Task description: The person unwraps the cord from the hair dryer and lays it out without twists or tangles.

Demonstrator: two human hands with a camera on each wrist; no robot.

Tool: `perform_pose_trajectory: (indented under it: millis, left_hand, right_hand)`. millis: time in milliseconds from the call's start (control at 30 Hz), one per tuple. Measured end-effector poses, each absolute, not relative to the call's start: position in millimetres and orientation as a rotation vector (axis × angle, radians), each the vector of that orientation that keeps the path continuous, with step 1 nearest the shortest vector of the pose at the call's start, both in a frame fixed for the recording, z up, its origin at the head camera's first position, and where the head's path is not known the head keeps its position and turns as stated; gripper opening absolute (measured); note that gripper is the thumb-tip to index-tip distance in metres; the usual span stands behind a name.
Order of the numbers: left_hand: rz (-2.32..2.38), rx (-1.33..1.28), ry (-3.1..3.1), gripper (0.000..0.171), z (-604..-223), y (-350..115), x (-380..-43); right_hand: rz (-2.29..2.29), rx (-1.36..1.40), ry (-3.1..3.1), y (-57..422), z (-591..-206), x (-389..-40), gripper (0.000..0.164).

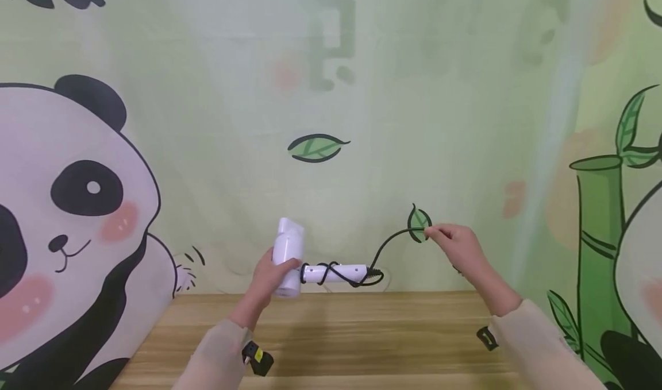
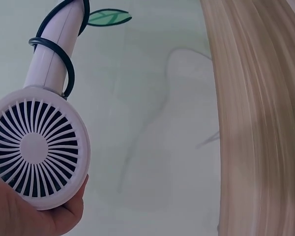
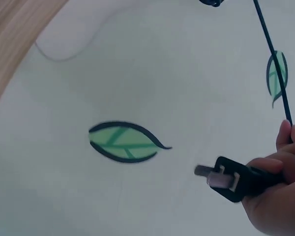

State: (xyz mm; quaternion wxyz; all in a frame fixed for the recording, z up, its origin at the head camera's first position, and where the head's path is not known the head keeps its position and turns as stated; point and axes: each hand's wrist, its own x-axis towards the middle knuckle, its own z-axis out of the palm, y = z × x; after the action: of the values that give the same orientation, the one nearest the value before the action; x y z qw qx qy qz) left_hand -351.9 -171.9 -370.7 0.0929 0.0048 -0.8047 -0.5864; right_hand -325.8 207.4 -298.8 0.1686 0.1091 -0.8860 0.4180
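Observation:
A white hair dryer (image 1: 288,252) is held up above the table, its handle (image 1: 336,273) pointing right with black cord wound around it. My left hand (image 1: 270,275) grips the dryer's barrel; the left wrist view shows the round slatted grille (image 2: 34,147) at its rear. From the handle's end the black cord (image 1: 385,243) arcs up to my right hand (image 1: 457,246), which pinches it. In the right wrist view, the plug (image 3: 226,178) with its metal prongs sticks out of the curled fingers of that same hand.
A wood-grain table (image 1: 372,332) lies below both hands. Behind it hangs a pale green backdrop (image 1: 233,177) printed with pandas, leaves and bamboo. Small black devices are worn at the left wrist (image 1: 257,358) and right wrist (image 1: 487,338).

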Motion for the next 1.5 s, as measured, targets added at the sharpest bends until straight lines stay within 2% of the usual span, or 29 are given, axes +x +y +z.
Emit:
perform_pose_trajectory:
  millis: [200,533,667,867,1133,1300,1500]
  left_hand:
    - [-1.722,0.057,-2.368,0.069,-362,-188,-358]
    - [-1.75,0.112,-2.349,0.071,-337,-206,-359]
    - [-1.764,0.096,-2.327,0.071,-328,-205,-359]
    - [-1.777,0.075,-2.337,0.071,-319,-200,-358]
    - [-1.751,0.038,-2.413,0.072,-316,-184,-350]
    - [-1.766,0.0,-2.426,0.071,-318,-177,-346]
    - [-1.81,-0.023,-2.401,0.07,-321,-177,-341]
  right_hand:
    - [1.032,0.525,-2.613,225,-304,-303,0.033]
    - [1.326,0.826,-2.803,251,-343,-290,0.029]
    - [1.353,0.811,-2.87,249,-363,-291,0.029]
    - [1.404,0.787,-2.926,236,-402,-296,0.019]
    - [1.355,0.664,-2.919,228,-442,-321,0.016]
    - [1.206,0.521,-2.898,231,-442,-341,0.019]
    - [0.991,0.353,-2.896,235,-410,-362,0.017]
